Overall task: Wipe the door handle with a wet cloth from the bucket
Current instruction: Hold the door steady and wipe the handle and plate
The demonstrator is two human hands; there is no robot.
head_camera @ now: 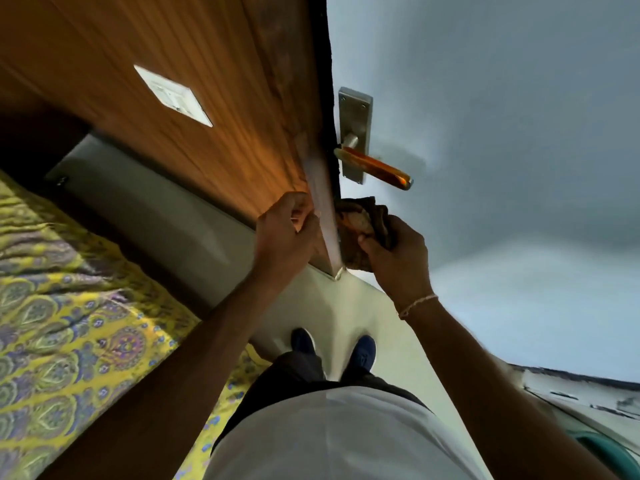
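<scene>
The door handle (pixel 375 168) is an amber lever on a steel backplate (pixel 355 116), fixed to the grey door (pixel 502 133) near its edge. My right hand (pixel 394 258) is shut on a bunched brown cloth (pixel 360 220), held just below the handle and apart from it. My left hand (pixel 285 233) grips the wooden frame edge (pixel 323 220) beside the door, its fingers curled around it. The bucket shows only as a green rim (pixel 602 452) at the bottom right corner.
A wood-panelled wall (pixel 156 46) carries a white switch plate (pixel 173 95). A bed with a yellow patterned cover (pixel 69 323) lies to the left. My blue shoes (pixel 332 348) stand on the pale floor below the door.
</scene>
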